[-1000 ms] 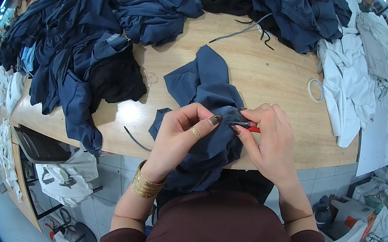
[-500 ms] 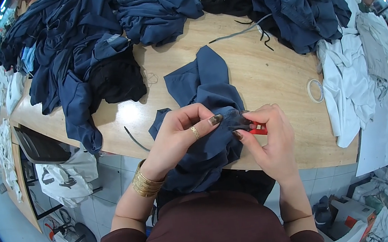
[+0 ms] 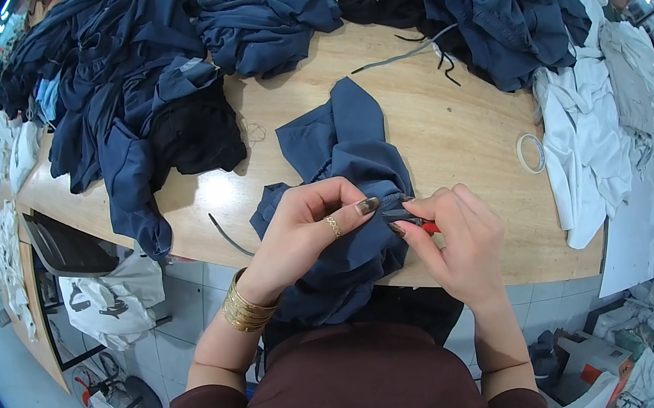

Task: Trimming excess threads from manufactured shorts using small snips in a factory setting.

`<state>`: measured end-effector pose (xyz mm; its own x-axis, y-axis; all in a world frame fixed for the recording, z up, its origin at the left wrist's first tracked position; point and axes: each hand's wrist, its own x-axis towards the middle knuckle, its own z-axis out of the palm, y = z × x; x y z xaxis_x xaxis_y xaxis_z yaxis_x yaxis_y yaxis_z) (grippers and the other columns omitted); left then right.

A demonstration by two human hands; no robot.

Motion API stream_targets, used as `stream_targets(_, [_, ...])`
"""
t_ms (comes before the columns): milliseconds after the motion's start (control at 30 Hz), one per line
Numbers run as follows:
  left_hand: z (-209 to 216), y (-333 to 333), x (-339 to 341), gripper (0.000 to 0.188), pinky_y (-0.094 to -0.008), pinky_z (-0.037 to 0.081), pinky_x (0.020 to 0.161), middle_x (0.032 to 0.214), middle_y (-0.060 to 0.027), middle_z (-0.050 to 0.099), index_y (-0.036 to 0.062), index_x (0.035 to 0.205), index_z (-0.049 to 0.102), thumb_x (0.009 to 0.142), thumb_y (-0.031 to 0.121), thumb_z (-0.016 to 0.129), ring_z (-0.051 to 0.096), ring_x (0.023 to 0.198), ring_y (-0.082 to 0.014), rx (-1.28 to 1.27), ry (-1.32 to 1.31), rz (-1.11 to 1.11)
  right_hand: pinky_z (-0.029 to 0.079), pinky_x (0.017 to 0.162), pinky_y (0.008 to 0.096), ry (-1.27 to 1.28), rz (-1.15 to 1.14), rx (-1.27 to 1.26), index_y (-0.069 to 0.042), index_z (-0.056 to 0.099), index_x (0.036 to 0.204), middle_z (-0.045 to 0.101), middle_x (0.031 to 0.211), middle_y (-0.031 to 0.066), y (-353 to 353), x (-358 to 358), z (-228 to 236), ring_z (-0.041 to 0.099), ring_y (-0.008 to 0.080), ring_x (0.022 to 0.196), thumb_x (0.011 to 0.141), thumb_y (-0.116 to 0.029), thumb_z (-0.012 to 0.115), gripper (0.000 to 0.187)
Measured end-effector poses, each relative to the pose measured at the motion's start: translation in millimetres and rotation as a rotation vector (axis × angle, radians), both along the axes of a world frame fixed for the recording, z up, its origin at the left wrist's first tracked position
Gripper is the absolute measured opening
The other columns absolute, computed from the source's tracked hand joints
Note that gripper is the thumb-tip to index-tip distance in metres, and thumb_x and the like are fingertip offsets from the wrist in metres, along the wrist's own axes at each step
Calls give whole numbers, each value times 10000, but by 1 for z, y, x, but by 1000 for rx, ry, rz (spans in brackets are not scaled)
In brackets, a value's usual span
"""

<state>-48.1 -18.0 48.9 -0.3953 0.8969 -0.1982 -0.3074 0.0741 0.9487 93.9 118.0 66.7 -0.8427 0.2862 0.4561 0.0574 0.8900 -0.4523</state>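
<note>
A dark blue garment [image 3: 344, 239] lies bunched at the table's near edge, partly hanging over it. My left hand [image 3: 314, 216] pinches its cloth between thumb and fingers at a seam. Close beside it, my right hand [image 3: 459, 236] is closed around small red-handled thread snips [image 3: 429, 227], mostly hidden by the fingers. The dark blades point left toward the pinched seam. Thumb and forefinger of that hand are at the cloth too; whether they also grip it is hard to see.
Piles of blue garments [image 3: 132, 40] and black cloth [image 3: 197, 130] cover the far left of the wooden table [image 3: 462, 161]. Another blue heap [image 3: 499, 8] lies far right, beside white cloth [image 3: 584, 145] and a tape roll [image 3: 531, 153]. A chair [image 3: 68, 246] stands left.
My right hand has shifted slightly right and down, turning so that less red handle and more dark blade shows. My left hand has barely moved, still pinching the garment.
</note>
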Motion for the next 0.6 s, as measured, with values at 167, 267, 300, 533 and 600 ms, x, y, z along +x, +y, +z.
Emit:
stream_targets(167, [1, 0, 0, 112, -143, 335, 597, 757, 60, 528, 1, 849, 580, 880, 108, 563, 410, 689, 7, 7, -4, -12, 388, 530, 296, -1, 19, 24, -74, 586, 818, 550, 696, 13, 1, 0, 1, 517, 184, 620, 728, -201, 693, 189])
stream_targets(267, [1, 1, 0, 111, -144, 336, 598, 759, 58, 528, 3, 849, 579, 882, 107, 556, 411, 689, 6, 10, -2, -17, 382, 526, 295, 6, 17, 29, -79, 586, 811, 546, 691, 12, 0, -1, 0, 510, 182, 616, 725, -204, 694, 186])
stream_targets(300, [1, 1, 0, 111, -145, 335, 599, 760, 58, 528, 5, 848, 578, 883, 107, 553, 411, 690, 6, 19, -2, -17, 381, 527, 295, 4, 19, 44, -79, 586, 811, 545, 689, 12, 0, -1, 1, 510, 182, 615, 725, -202, 693, 184])
stream_targets(533, [0, 0, -3, 113, -146, 332, 609, 765, 60, 522, 7, 842, 575, 884, 109, 552, 410, 699, 5, -29, -10, -21, 385, 516, 299, 47, -27, -147, -72, 589, 822, 552, 694, 16, 1, 0, -4, 514, 187, 610, 702, -156, 714, 192])
stream_targets(600, [0, 1, -3, 115, -144, 343, 632, 780, 56, 531, 4, 841, 574, 885, 108, 548, 419, 717, 4, 2, -41, -5, 386, 514, 301, 60, -20, -116, -70, 590, 824, 554, 697, 20, 0, 1, -6, 514, 190, 609, 696, -149, 719, 198])
